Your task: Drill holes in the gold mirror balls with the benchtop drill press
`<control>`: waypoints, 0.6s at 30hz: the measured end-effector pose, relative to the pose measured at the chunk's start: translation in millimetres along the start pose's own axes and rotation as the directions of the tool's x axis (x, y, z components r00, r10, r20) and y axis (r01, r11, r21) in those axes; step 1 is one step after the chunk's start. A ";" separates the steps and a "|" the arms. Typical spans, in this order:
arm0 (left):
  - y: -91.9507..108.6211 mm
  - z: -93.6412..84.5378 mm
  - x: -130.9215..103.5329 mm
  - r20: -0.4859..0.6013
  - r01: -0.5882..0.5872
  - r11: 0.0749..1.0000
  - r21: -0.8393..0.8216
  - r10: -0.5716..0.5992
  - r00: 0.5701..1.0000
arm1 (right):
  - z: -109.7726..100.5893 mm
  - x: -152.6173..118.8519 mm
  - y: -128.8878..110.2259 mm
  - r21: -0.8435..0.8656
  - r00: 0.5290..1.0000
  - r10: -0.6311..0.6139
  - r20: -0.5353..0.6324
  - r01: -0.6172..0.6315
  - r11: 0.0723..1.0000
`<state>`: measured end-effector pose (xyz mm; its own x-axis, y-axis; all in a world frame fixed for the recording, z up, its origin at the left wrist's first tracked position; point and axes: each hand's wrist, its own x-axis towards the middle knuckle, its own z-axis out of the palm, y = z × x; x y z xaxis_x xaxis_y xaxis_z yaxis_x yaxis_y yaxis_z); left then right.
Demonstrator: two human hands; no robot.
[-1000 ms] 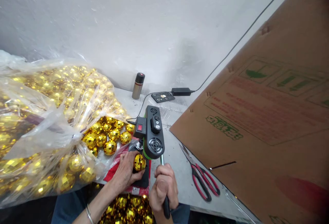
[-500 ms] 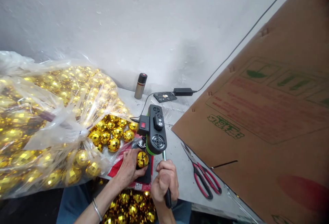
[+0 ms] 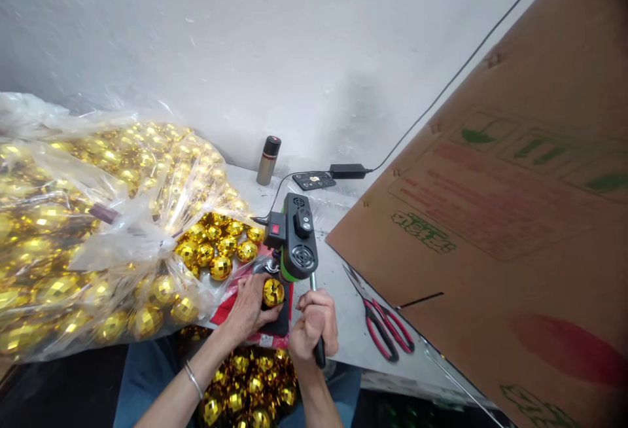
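My left hand (image 3: 249, 307) has its thumb and fingers curled round a shiny gold faceted ball (image 3: 273, 292). It keeps the ball over the dark base (image 3: 280, 324) of a small black-and-green bench machine (image 3: 300, 235), which looks like a mini drill press. The tip of the machine and its contact with the ball are hidden under the housing. To the right of the ball, my right hand (image 3: 314, 324) is wrapped round the machine's lever (image 3: 320, 353), a metal rod with a black grip. A red switch (image 3: 275, 228) is on the machine's left side.
Loose gold balls (image 3: 220, 267) spill from a large clear plastic bag (image 3: 122, 238) on the left. More balls (image 3: 255, 385) lie in my lap. Red-handled scissors (image 3: 383, 323) and a big cardboard box (image 3: 490, 218) stand right. Behind are a spray can (image 3: 268, 161), phone (image 3: 313, 180) and power adapter (image 3: 347, 171).
The view has shifted slightly, so most things appear a little higher. Both hands keep their grips on the ball and the lever, with little other visible movement.
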<state>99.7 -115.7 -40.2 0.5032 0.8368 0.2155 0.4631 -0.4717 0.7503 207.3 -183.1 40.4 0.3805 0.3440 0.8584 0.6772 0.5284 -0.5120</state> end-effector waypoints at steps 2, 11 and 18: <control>-0.2 0.2 0.3 0.000 -0.002 1.000 -0.002 0.002 1.000 | -0.5 -2.8 2.1 -0.016 1.000 -0.011 0.001 0.011 1.000; 1.3 -2.5 -0.2 0.039 0.006 1.000 -0.020 -0.005 0.999 | -1.7 -19.2 19.4 -0.094 0.988 -0.140 0.057 0.145 0.985; 0.3 -3.9 -1.6 -0.015 0.002 0.999 -0.043 -0.002 1.000 | -11.4 30.1 -18.1 -0.103 0.993 -0.008 0.119 0.020 0.994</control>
<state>96.2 -116.1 -37.9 0.4911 0.8421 0.2230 0.4320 -0.4577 0.7771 213.6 -191.1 75.8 0.2979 0.4297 0.8524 0.7460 0.4523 -0.4887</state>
